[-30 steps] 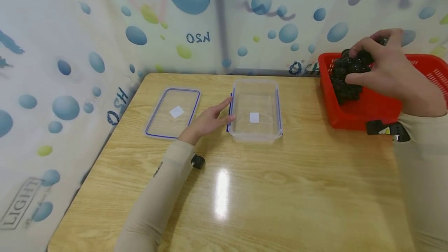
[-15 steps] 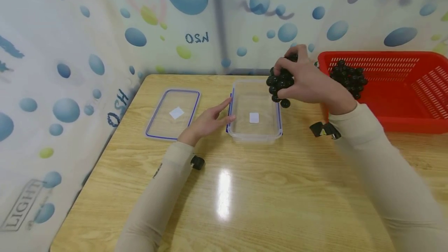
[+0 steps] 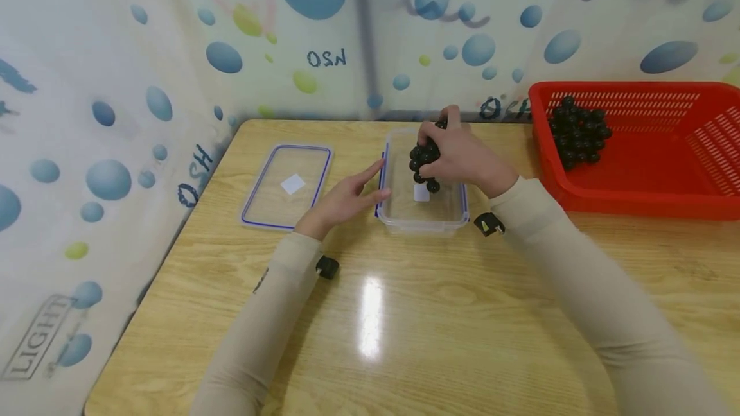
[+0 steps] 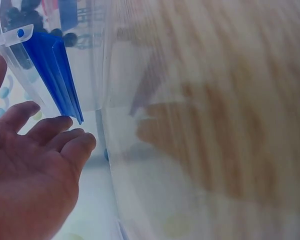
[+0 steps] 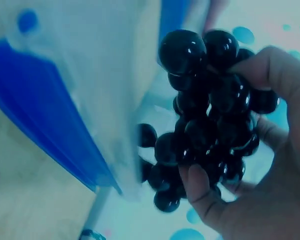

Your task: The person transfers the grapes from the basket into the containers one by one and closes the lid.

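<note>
My right hand [image 3: 465, 156] grips a bunch of dark grapes [image 3: 424, 158] over the clear plastic container [image 3: 399, 210]. In the right wrist view, thumb and fingers curl round the glossy grapes [image 5: 205, 125], and part of the bunch passes behind the container wall. My left hand [image 3: 345, 198] rests at the container's left side with its fingers extended. The left wrist view shows the fingers of that hand [image 4: 45, 165] by a blue side latch [image 4: 55, 75], which hangs down. Through the clear wall the grapes [image 4: 27, 20] show at the top left.
A clear lid with a blue seal [image 3: 277, 204] lies on the wooden table [image 3: 439, 320] left of the container. To the right stands a red plastic basket [image 3: 647, 201] with another bunch of dark grapes [image 3: 578, 133] at its left end. A patterned curtain [image 3: 393, 31] borders the table behind.
My right hand has carried one bunch of grapes left, out of the red basket and over the container. The left hand has stayed at the container's side.
</note>
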Available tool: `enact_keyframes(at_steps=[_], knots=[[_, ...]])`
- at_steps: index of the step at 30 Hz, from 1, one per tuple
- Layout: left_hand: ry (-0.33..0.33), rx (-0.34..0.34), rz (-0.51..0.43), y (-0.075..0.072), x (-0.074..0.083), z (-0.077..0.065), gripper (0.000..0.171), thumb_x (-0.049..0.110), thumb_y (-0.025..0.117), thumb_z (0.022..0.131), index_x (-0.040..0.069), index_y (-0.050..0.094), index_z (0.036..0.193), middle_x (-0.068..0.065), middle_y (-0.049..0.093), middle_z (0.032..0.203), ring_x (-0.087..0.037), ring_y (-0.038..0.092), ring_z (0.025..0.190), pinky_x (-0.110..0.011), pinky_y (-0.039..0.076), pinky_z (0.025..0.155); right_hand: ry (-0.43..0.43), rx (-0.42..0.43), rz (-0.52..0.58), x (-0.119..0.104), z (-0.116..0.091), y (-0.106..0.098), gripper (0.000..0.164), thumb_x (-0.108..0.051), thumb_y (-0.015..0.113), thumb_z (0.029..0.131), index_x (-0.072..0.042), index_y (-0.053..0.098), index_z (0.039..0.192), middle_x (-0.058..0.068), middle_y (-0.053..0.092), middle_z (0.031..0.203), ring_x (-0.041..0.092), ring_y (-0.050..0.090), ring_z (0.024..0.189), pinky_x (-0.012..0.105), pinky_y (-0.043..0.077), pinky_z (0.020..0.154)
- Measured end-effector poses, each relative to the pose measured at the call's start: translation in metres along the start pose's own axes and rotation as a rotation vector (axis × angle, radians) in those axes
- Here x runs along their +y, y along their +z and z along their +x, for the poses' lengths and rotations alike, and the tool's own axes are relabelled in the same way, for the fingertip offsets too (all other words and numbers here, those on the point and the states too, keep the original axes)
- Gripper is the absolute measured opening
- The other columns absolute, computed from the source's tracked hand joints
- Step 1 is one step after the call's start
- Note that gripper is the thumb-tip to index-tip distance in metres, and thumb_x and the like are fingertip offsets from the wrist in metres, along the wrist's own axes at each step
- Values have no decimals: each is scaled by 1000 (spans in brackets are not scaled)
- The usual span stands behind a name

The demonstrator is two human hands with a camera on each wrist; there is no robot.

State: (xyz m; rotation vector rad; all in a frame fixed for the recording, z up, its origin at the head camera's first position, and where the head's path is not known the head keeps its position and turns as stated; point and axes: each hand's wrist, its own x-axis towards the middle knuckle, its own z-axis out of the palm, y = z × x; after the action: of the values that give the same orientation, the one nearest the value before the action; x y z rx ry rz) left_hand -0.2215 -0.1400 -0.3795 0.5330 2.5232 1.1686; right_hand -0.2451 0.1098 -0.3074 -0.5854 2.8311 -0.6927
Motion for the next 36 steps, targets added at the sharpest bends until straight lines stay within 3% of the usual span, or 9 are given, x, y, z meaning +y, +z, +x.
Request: enact_keyframes(at_steps=[5,11,16,23,26,28,31,33,36], knots=[[-10,-19,13,0,1,0,74,54,54,97,35,18,157,-2,21,160,-31,29,142,-43,28,113,44,28,-10,-2,6,13,35,-25,66,89,-14,48,116,23,9,145,48,37,115,53,47,81],[-14,-44,0,2,1,-1,75,53,55,97,36,15,158,-1,19,161,-30,27,143,-42,26,114,14,67,-10,0,10,28,38,-20,69,88,-11,49,118,27,14,139,41,57,91,48,51,77],[-5,-62,0,2,3,-2,76,52,56,96,35,14,158,1,17,161,-30,26,143,-43,26,114,44,113,-43,2,13,37,48,-29,74,90,-11,49,127,27,18,135,36,64,75,44,55,73],[-21,-64,16,2,6,-2,76,53,56,96,36,14,158,-3,19,161,-34,29,141,-46,27,113,59,200,-268,2,12,45,73,-51,69,88,-8,44,142,34,36,128,25,54,45,38,52,47],[-28,-70,25,2,6,-2,76,54,56,96,38,14,157,-4,19,161,-35,30,140,-46,27,113,58,248,-356,7,9,49,73,-55,66,88,-9,48,141,31,42,128,28,56,54,41,52,47],[-29,-72,27,2,7,-2,76,54,56,96,38,14,157,-5,19,161,-36,30,140,-46,27,113,35,278,-390,10,8,53,70,-55,66,88,-9,52,139,29,44,129,37,60,74,46,55,59],[-26,-69,32,2,7,-2,76,54,55,96,38,14,157,-5,19,161,-37,30,140,-46,28,113,8,291,-395,12,7,56,68,-53,65,90,-9,52,139,28,42,130,49,49,103,53,53,80],[-23,-68,31,2,7,-2,76,54,55,96,38,13,157,-5,19,161,-36,30,140,-46,28,113,6,279,-366,12,8,57,67,-51,64,91,-9,50,142,30,38,132,53,44,109,54,51,84],[-26,-68,36,1,7,-3,77,56,55,95,39,13,157,-6,19,160,-38,30,140,-48,28,113,5,257,-347,12,7,59,68,-48,62,94,-8,45,146,32,35,133,52,49,103,51,55,77]])
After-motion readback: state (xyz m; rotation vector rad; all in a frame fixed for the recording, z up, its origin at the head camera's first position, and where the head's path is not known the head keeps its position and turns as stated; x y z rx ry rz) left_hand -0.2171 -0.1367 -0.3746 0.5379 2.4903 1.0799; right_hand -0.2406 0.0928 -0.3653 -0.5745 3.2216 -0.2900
